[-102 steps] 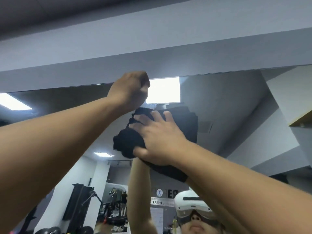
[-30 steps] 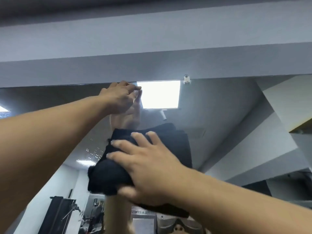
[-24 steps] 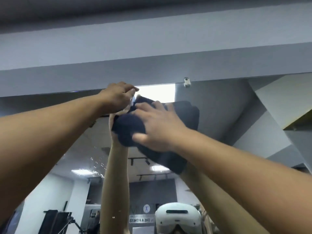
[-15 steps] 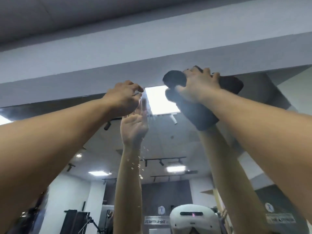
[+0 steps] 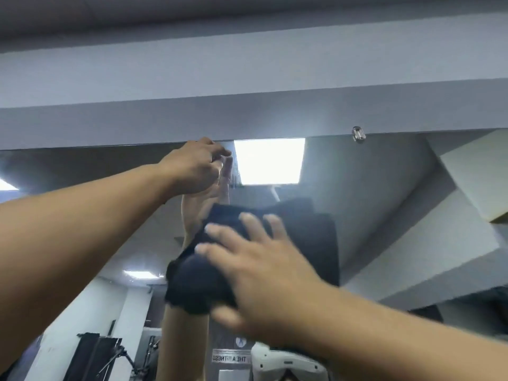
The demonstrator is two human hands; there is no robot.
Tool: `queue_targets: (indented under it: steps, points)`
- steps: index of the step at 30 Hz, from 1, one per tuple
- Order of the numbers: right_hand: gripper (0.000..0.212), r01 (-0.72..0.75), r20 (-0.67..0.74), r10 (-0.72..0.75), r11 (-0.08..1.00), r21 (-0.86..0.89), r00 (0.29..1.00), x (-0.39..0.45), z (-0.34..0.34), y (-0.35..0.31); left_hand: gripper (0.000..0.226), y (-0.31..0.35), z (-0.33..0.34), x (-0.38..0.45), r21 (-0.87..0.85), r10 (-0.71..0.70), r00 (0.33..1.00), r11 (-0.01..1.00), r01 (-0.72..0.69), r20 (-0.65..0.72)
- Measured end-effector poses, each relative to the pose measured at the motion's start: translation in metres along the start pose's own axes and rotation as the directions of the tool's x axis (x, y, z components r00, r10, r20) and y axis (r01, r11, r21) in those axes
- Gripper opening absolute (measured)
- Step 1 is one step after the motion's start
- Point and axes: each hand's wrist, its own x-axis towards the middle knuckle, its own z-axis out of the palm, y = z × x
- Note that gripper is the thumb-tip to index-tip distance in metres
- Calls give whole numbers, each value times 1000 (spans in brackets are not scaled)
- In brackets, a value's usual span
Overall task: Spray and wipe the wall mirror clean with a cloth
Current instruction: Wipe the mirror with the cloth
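Right hand is spread flat, fingers straight, pressing a dark cloth against the wall mirror, a bit below its top edge. Left hand is up by that top edge with fingers curled, fingertips at the glass; can't tell if it holds anything. A small metal clip sits on the rim.

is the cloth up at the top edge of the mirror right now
No, the dark cloth sits well below the mirror top edge, pressed to the glass under the right hand, while the left hand is up by that edge.
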Motion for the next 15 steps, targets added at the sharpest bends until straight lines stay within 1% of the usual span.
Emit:
queue_targets:
  steps: [3,5,7,8,10,13,15]
  points:
    - [74,61,29,-61,998,1,998,-1,9,-16,38,3,-2,-2,-37,-6,1000,999,7,25]
    - [71,52,-2,-52,999,6,999,8,6,-8,38,2,-4,1,-37,1,999,999,1,39]
    - [69,-4,-26,4,1000,-11,1000,26,-2,9,38,-2,-6,4,-14,3,999,1000,-3,40]
    - [68,-58,-33,58,998,-6,998,39,-7,22,38,-3,-7,5,-6,4,999,1000,-4,38]
    - [65,-212,-64,212,977,18,975,67,-17,52,36,-4,-9,5,-21,17,999,1000,-16,33]
    - [64,-437,-128,438,899,40,890,100,-30,102,31,-4,-9,4,-84,33,999,996,-32,7]
    - [66,-559,-129,560,828,52,818,113,-36,128,32,-9,-11,2,-146,13,1000,989,-13,-6]
